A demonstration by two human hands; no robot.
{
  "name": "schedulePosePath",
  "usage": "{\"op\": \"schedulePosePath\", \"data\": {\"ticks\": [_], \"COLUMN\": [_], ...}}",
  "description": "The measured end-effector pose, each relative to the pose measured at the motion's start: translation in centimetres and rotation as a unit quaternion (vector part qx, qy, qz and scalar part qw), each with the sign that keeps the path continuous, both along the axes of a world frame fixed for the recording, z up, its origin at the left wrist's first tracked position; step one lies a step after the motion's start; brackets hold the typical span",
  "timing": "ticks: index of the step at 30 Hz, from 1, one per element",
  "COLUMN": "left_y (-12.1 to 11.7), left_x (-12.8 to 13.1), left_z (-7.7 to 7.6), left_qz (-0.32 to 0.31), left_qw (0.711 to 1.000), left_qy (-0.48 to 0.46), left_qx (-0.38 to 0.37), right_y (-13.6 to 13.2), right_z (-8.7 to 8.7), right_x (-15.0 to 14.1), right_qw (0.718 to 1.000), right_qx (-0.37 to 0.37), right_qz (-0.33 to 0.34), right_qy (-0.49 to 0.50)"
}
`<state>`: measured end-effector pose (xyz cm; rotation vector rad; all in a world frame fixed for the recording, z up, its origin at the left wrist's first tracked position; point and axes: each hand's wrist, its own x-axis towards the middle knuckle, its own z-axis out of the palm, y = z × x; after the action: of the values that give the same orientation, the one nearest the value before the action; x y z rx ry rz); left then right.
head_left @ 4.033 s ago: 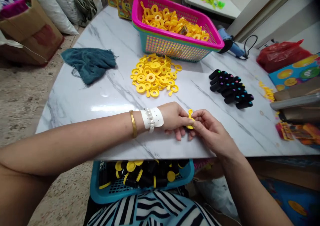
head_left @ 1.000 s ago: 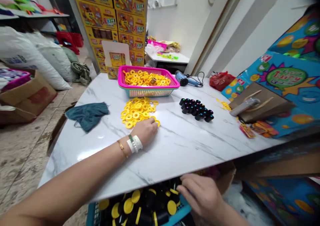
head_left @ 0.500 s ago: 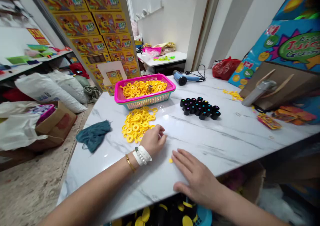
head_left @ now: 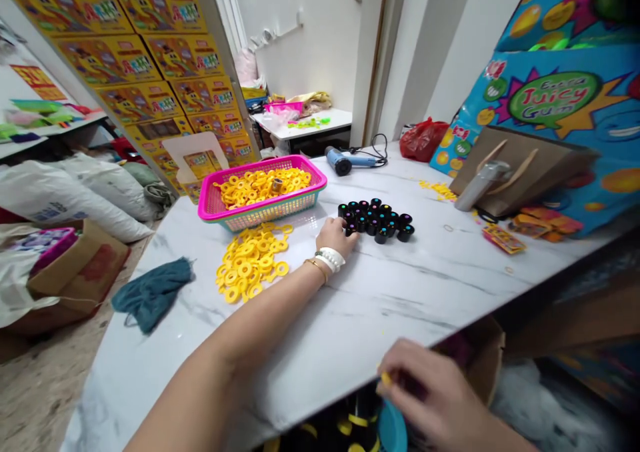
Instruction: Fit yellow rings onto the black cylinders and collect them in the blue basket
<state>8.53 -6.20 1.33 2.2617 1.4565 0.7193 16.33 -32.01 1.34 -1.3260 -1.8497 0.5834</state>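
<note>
My left hand [head_left: 336, 235] rests on the marble table with its fingertips at the near edge of a cluster of upright black cylinders [head_left: 373, 220], which have coloured dots on top. I cannot tell whether it grips one. A loose pile of yellow plastic rings [head_left: 247, 262] lies just left of that hand. My right hand [head_left: 425, 392] is low at the table's front edge, pinching a small yellow piece [head_left: 385, 377]. Below it, a blue basket [head_left: 393, 429] holds black and yellow parts, mostly hidden by the hand and table.
A pink-rimmed plastic basket [head_left: 270, 217] of yellow rings stands behind the pile. A blue heat gun [head_left: 340, 162] and its cord lie beyond the cylinders. A teal cloth [head_left: 150, 292] lies at the left table edge. Yellow bits [head_left: 437, 189] lie near a brown paper bag [head_left: 520, 169].
My left hand has moved right from the yellow pile to the black cylinders. My right hand has dropped to the table's front edge, and the small yellow piece is off the tabletop.
</note>
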Motion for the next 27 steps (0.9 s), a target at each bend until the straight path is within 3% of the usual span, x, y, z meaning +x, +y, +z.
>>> {"op": "schedulePosePath", "data": {"ticks": [3, 6, 8, 11, 14, 17, 22, 27], "left_y": [-2.4, -6.5, -9.1, -11.4, -11.7, -11.3, -11.1, -10.9], "left_x": [-2.8, -6.6, -8.7, -10.0, -10.1, -9.9, -10.0, -10.1], "left_z": [-0.2, -0.2, 0.0, 0.1, 0.0, -0.2, -0.2, 0.5], "left_qz": [-0.028, -0.074, -0.103, -0.115, -0.121, -0.135, -0.148, -0.146], "left_qw": [1.0, 0.997, 0.994, 0.992, 0.991, 0.989, 0.986, 0.985], "left_qy": [0.004, 0.001, -0.008, -0.032, -0.035, -0.034, -0.039, -0.005], "left_qx": [-0.002, -0.012, -0.028, -0.041, -0.042, -0.043, -0.06, -0.091], "right_y": [2.4, 6.0, 8.1, 10.4, 12.0, 13.0, 13.0, 12.1], "right_z": [0.9, 0.7, 0.6, 1.2, 2.4, 2.8, 1.7, 1.0], "right_x": [3.2, 5.8, 6.3, 5.2, 2.8, 0.9, 0.2, 0.0], "right_qw": [0.974, 0.961, 0.96, 0.938, 0.931, 0.939, 0.93, 0.933], "right_qx": [-0.14, -0.179, -0.211, -0.283, -0.284, -0.276, -0.297, -0.263], "right_qz": [-0.125, -0.189, -0.164, -0.075, -0.026, -0.02, -0.047, -0.059], "right_qy": [0.126, 0.089, 0.08, 0.184, 0.228, 0.205, 0.211, 0.238]}}
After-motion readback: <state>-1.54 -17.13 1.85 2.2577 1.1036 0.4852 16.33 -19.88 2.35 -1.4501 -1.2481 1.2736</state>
